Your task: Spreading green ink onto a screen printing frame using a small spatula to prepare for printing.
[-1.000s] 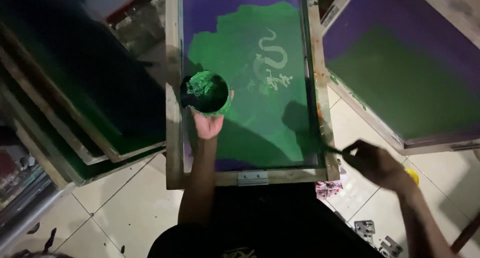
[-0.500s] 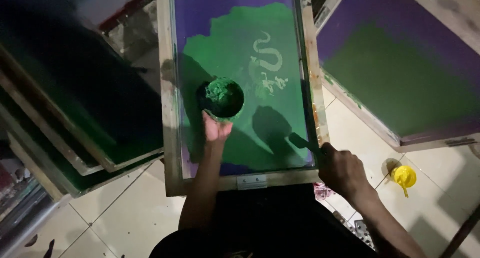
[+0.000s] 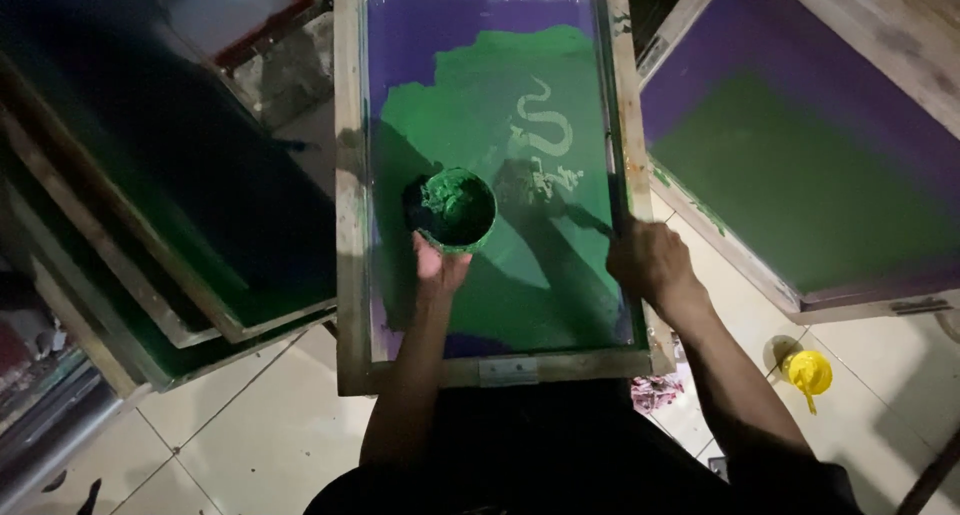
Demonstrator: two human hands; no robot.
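Head view, round green paint cup (image 3: pixel 456 210), wooden-framed screen (image 3: pixel 350 275)

Leaning at the right of the frame, a second wooden-framed screen with purple and green mesh (image 3: pixel 800 165). Stacked at the left, dark wooden-framed screens (image 3: pixel 150 195). On the pale tiled floor (image 3: pixel 250 425), lower right, a small yellow cup (image 3: pixel 808 372).

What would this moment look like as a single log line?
left hand: holds cup of green ink | right hand: grips thin tool | under both: wood-framed screen, green-smeared
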